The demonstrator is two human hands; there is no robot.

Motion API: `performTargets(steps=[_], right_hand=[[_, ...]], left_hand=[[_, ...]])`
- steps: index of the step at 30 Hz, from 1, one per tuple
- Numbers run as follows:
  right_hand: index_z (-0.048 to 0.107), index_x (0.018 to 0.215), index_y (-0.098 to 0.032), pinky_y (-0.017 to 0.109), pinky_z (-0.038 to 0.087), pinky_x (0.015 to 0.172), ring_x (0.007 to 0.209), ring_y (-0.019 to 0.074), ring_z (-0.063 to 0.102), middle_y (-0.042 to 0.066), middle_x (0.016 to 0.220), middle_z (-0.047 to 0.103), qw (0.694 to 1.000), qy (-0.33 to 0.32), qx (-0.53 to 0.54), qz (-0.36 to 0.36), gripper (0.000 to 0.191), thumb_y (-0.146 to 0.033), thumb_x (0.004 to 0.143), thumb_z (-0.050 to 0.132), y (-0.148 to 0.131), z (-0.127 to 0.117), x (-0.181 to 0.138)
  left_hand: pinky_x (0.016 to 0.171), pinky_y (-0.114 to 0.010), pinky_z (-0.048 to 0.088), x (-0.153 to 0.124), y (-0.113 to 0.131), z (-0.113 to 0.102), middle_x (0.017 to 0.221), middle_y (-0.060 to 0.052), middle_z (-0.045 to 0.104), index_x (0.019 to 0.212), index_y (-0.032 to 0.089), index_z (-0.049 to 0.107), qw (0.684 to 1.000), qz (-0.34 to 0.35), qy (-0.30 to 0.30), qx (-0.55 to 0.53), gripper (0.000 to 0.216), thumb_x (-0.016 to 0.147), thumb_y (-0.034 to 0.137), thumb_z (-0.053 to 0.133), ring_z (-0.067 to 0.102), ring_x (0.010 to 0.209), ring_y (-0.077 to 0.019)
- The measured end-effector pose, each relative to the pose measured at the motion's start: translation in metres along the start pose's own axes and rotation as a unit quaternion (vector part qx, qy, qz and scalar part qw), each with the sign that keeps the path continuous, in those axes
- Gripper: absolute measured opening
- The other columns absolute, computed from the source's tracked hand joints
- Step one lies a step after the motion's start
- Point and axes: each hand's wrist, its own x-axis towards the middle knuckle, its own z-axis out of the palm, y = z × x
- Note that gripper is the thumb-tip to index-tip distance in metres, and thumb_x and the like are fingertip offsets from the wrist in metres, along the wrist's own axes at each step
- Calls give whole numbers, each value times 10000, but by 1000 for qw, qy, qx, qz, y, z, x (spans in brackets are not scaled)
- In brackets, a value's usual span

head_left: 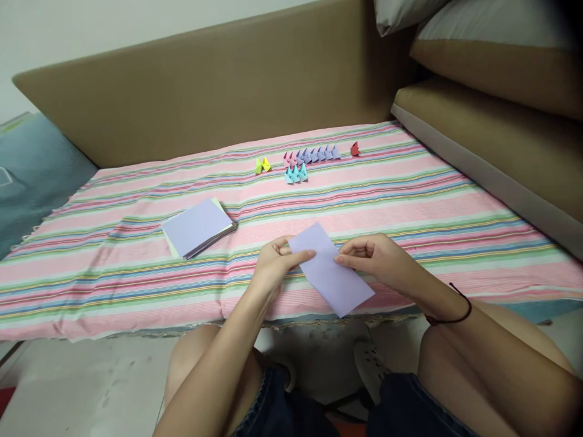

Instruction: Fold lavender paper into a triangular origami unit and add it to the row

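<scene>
Right of the paper stack [198, 227], I've got the left hand [272, 262] and right hand [377, 257] both pinching one purple sheet [337, 280].

Pale wall [113, 30] above a brown backrest [218, 97], stacked cushions [492, 127] at right, tiled floor [91, 388] below.

The sole view comes from a camera on the person's head, looking forward and steeply down over the striped cloth [401, 194]. It sits above the cloth's near edge, close enough that the left hand [273, 264] and right hand [378, 258] show large over its front part. Below that edge it takes in the knees [187, 352] and floor [91, 388]; beyond the far edge, the tan backrest [218, 91] and pale wall [113, 27]; to the cloth's right, stacked cushions [492, 127].
</scene>
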Motion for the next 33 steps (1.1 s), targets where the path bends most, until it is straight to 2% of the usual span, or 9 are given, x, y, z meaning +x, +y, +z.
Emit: performTargets(steps=[4, 10, 14, 20, 24, 28, 30, 33], right_hand=[[698, 720, -176, 288, 484, 581, 707, 203, 647, 52, 748, 707, 1000, 2, 3, 7, 237, -412, 721, 685, 1, -3, 0], [699, 736, -176, 284, 480, 607, 736, 205, 647, 55, 770, 713, 1000, 9, -3, 5, 229, -404, 731, 685, 0, -3, -1], [691, 740, -168, 284, 469, 596, 724, 205, 637, 58, 761, 706, 999, 24, -26, -11, 248, -414, 747, 666, -1, -4, -2], [678, 715, -172, 282, 455, 580, 693, 195, 620, 50, 734, 690, 998, 31, -42, -32, 250, -417, 754, 653, -4, -4, -2], [673, 710, -175, 285, 460, 598, 696, 189, 615, 45, 734, 687, 997, 48, -33, -48, 250, -423, 741, 664, -7, -2, -1], [673, 707, -180, 299, 493, 640, 726, 196, 624, 48, 752, 691, 995, 83, 17, -59, 275, -454, 719, 677, -6, 0, 2], [680, 727, -181, 305, 508, 659, 744, 199, 631, 50, 777, 698, 992, 99, 48, -60, 280, -461, 709, 684, -4, 3, 4], [680, 734, -180, 306, 517, 655, 736, 196, 636, 47, 774, 700, 988, 122, 73, -55, 282, -455, 679, 712, 0, 6, 8]], left_hand=[[671, -271, 518, 5, 9, -15, 603, -8, 704, 838, 154, 670, 999, 13, 42, 6, 419, 475, 236, 864, 662, 598, -153], [706, -275, 542, 4, 14, -19, 641, -20, 715, 800, 139, 684, 999, 18, 37, -8, 393, 458, 202, 867, 675, 632, -154], [709, -259, 548, 2, 16, -19, 700, -39, 723, 724, 117, 701, 999, 26, 17, -18, 281, 524, 253, 843, 671, 638, -140], [690, -240, 535, 1, 16, -21, 675, -25, 718, 710, 142, 722, 996, 82, 34, 9, 198, 584, 264, 814, 656, 625, -128], [702, -226, 527, 0, 17, -19, 709, -15, 713, 742, 160, 719, 994, 110, 25, -5, 187, 627, 289, 790, 652, 671, -120], [757, -273, 534, -5, 13, -5, 836, -40, 725, 813, 160, 720, 998, 54, -40, -17, 262, 669, 377, 752, 671, 786, -167], [784, -298, 531, -7, 8, 2, 802, -55, 726, 779, 142, 723, 997, 19, -74, 0, 286, 665, 403, 750, 678, 769, -183], [754, -300, 533, -6, 1, 7, 693, -44, 714, 688, 137, 713, 998, 18, -64, 16, 294, 658, 428, 746, 671, 664, -172]])
